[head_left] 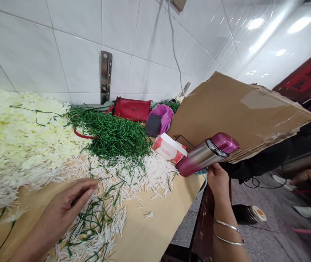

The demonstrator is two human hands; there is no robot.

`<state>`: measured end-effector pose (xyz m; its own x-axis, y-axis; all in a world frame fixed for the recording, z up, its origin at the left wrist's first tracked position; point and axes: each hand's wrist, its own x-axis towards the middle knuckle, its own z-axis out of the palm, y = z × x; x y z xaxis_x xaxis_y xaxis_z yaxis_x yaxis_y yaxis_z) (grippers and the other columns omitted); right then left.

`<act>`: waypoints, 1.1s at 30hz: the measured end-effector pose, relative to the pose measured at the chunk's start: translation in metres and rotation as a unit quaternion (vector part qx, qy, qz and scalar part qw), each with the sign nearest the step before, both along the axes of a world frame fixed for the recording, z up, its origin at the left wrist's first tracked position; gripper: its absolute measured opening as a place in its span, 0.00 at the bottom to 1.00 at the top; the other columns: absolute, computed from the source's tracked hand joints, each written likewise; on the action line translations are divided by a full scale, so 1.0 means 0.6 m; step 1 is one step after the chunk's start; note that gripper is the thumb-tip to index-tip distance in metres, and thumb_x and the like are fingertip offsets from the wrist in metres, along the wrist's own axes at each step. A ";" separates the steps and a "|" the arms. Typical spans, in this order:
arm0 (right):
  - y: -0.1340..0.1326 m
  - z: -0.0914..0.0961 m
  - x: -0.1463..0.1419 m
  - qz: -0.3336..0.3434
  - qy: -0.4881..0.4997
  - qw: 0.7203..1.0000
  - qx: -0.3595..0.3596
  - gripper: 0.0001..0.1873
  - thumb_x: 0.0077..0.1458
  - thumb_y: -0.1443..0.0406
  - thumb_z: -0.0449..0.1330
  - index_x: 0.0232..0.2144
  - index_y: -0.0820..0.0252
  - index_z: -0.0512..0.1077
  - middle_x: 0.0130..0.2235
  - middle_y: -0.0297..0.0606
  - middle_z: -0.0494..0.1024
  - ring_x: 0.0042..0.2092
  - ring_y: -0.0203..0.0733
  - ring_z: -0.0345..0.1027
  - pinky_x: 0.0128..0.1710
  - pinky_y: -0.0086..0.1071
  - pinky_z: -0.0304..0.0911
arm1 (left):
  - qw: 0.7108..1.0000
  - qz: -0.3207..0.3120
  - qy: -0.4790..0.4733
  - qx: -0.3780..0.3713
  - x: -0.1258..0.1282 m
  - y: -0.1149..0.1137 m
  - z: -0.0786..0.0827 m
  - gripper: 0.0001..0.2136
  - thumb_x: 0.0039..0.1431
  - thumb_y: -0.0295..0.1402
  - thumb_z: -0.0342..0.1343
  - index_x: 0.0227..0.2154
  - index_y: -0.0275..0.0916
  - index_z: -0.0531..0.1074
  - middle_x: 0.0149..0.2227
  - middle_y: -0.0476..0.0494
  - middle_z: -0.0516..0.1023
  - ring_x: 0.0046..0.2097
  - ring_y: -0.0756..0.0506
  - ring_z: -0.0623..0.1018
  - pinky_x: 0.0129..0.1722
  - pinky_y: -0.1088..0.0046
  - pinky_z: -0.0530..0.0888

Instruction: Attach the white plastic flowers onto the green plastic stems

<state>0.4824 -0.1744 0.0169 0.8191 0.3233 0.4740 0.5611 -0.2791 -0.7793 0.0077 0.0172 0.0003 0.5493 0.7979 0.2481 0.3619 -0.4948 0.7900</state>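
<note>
My left hand [65,207] is over the table with fingers stretched forward and the thumb a little apart, holding nothing I can see. Below it lie white thin stalks [133,171] and loose green plastic stems [101,214]. A bushy pile of green stems [117,136] sits further back, beside a heap of pale yellow artificial flowers [21,134]. My right hand [219,178], with two silver bangles at the wrist, is at the table's right edge, close against a purple and silver thermos flask [204,156]. Its fingers are hidden behind the flask, so whether it grips anything is unclear.
Behind the flask leans a large cardboard sheet [215,112]. A tissue pack [169,148], a purple bag [166,116] and a red purse [133,109] stand near the tiled wall. On the floor at right is a dark round object [247,214]; another person's hand [305,176] appears beyond.
</note>
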 end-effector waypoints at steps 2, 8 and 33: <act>0.001 -0.002 -0.011 -0.024 -0.013 1.000 0.005 0.14 0.45 0.57 0.61 0.29 0.62 0.79 0.23 0.36 0.76 0.29 0.44 0.67 0.39 0.41 0.67 | 1.000 0.004 -0.007 0.004 0.001 -0.001 0.001 0.21 0.63 0.54 0.53 0.40 0.45 0.83 0.45 0.43 0.86 0.46 0.43 0.85 0.49 0.74 0.80; 0.005 0.000 -0.097 -0.154 -0.064 0.973 0.161 0.21 0.58 0.52 0.59 0.45 0.62 0.76 0.42 0.47 0.80 0.42 0.50 0.75 0.48 0.45 0.70 | 1.000 0.001 -0.013 0.006 0.004 0.000 0.003 0.20 0.64 0.53 0.53 0.40 0.45 0.84 0.44 0.43 0.86 0.45 0.43 0.85 0.47 0.76 0.80; 0.256 0.084 -0.139 0.031 -0.231 0.956 -0.178 0.15 0.65 0.65 0.45 0.40 0.63 0.71 0.31 0.46 0.75 0.34 0.50 0.69 0.37 0.41 0.63 | 0.999 -0.006 -0.028 -0.015 0.005 -0.003 0.006 0.14 0.65 0.45 0.54 0.40 0.46 0.83 0.43 0.47 0.86 0.46 0.47 0.85 0.47 0.80 0.79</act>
<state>0.3990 -0.0206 0.0676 0.5230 0.5727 0.6313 0.8466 -0.4348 -0.3069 0.0104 0.0156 0.0042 0.5454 0.7984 0.2552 0.3106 -0.4753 0.8232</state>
